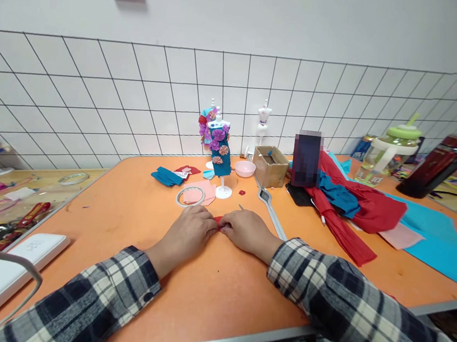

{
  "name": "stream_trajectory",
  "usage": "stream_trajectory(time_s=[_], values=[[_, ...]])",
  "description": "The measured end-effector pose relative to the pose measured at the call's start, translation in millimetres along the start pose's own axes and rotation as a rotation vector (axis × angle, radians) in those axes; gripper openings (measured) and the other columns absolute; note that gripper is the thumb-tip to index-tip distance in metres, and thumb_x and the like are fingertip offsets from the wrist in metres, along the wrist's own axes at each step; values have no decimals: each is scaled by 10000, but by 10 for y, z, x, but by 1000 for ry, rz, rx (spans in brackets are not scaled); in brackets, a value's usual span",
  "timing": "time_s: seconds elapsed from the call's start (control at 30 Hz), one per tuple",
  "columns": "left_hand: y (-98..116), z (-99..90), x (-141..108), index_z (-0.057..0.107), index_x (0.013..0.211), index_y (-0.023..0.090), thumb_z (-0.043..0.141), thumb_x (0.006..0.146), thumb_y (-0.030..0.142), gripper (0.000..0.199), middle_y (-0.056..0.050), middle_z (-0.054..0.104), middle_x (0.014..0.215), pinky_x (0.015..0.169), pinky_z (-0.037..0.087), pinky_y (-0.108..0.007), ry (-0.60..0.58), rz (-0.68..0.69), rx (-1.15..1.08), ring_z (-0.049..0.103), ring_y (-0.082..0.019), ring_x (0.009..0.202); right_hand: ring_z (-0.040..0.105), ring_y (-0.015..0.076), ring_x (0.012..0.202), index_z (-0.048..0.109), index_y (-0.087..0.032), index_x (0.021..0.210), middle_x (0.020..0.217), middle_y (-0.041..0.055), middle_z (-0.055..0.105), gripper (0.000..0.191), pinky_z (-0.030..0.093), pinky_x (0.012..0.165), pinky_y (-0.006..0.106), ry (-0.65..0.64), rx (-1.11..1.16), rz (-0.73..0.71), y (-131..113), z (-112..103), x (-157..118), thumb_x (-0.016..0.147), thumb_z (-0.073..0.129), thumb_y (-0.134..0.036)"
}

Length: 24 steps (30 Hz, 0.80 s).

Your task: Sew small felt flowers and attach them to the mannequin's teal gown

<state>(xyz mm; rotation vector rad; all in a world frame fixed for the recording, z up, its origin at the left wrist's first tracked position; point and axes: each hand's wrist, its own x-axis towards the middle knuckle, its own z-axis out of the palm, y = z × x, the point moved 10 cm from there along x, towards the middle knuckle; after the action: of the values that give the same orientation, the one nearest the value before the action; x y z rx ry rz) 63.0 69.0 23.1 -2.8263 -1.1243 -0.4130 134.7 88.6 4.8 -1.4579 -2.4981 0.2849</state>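
Note:
My left hand (193, 231) and my right hand (249, 232) meet over the middle of the orange table (207, 294). Between their fingertips is a small red piece (218, 220), crinkled paper or thin cloth; most of it is hidden by the fingers. Both hands are closed, thumbs and fingers pinched on it. A thin pointed tip (241, 207) shows just beyond my right hand; the rest of that tool is covered. Beyond the hands stands a small white dress form (221, 162) in a teal dress with purple and pink flowers. A roll of tape (189, 204) lies beyond my left hand.
A cardboard box (270, 167), a pink bowl (244, 168) and a blurred phone-like screen (307, 158) stand at the back. Red cloth-like sheets (371, 208) heap at right, near a lidded jug (389, 155) and dark red flask (441, 166). A white power strip (8, 284) lies left.

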Motion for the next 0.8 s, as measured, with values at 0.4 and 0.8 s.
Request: stream_trajectory(time_s=[0.4, 0.8], values=[[-63, 22, 3, 716, 858, 259, 484, 935, 235, 246, -16, 697, 804, 881, 264, -432, 18, -55, 1, 567, -207, 880, 592, 185, 894, 689, -249, 956, 991, 36, 652, 220, 382, 705, 273, -24, -49, 26, 11, 24, -1, 908, 489, -328], [-72, -5, -8, 718, 907, 252, 466, 945, 260, 255, -34, 705, 814, 931, 246, -459, 41, -61, -21, 579, -208, 878, 606, 183, 872, 672, -247, 970, 963, 29, 671, 218, 368, 656, 272, -39, -71, 20, 8, 25, -5, 919, 477, -329]])
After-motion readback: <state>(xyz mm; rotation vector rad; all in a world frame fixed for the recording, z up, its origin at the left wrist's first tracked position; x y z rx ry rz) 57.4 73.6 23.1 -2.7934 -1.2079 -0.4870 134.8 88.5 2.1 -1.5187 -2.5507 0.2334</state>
